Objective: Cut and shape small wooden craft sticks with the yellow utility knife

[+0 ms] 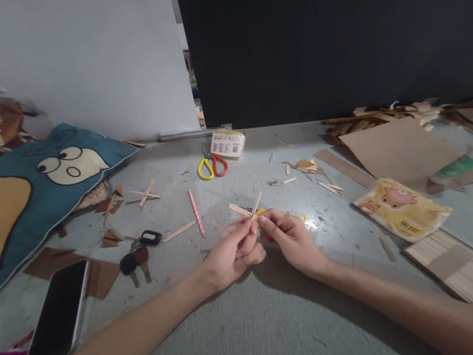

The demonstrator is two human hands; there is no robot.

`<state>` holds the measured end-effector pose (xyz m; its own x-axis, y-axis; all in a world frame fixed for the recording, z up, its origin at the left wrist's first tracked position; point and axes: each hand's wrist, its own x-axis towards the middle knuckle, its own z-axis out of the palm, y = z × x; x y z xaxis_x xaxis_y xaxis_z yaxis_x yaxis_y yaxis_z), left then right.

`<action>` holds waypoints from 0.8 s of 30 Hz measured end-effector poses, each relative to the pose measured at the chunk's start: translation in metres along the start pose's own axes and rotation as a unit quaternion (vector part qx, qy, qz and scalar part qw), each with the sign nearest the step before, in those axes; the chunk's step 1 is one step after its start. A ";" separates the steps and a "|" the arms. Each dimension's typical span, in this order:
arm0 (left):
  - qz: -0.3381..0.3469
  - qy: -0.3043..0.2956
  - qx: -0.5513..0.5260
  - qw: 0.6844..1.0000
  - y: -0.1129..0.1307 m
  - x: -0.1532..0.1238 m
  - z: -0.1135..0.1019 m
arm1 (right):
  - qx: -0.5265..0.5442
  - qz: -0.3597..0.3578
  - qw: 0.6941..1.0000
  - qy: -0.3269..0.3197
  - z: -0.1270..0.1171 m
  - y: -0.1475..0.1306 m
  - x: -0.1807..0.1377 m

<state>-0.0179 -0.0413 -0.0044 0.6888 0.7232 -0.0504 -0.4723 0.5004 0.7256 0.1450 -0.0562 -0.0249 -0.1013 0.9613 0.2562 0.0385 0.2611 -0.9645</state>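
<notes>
Both of my hands meet at the middle of the grey table. My left hand [233, 252] and my right hand [288, 239] each pinch two thin wooden sticks [248, 207] that cross each other in an X just above the fingertips. Something yellow [261, 212] shows right behind the sticks, too hidden to name. A pink pencil [196, 212] and a loose wooden stick [178, 232] lie just left of my left hand.
A black phone [58, 314] and keys with a car fob [140, 254] lie at the left, beside a blue cartoon cushion [28, 190]. Yellow-and-red scissors [212, 166] and a small box [227, 143] sit behind. Cardboard [396, 151], a yellow packet [400, 207] and a stick panel [456, 269] fill the right.
</notes>
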 end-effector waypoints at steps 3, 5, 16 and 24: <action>0.000 -0.003 -0.010 1.000 -0.002 0.000 0.001 | -0.010 -0.010 1.000 0.005 0.002 -0.002 -0.001; -0.007 -0.005 -0.021 1.000 -0.001 -0.001 0.001 | -0.034 -0.027 0.999 0.007 0.000 -0.003 0.000; -0.052 -0.010 -0.022 0.998 0.001 -0.002 -0.002 | -0.097 -0.081 0.992 -0.031 -0.009 -0.004 0.003; -0.035 -0.023 -0.051 0.998 0.002 -0.003 -0.001 | -0.097 -0.078 0.992 -0.029 -0.014 -0.005 0.005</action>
<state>-0.0213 -0.0416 -0.0039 0.7457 0.6632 -0.0643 -0.4748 0.5966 0.6470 0.1581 -0.0516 -0.0176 -0.1787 0.9024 0.3922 0.2081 0.4243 -0.8813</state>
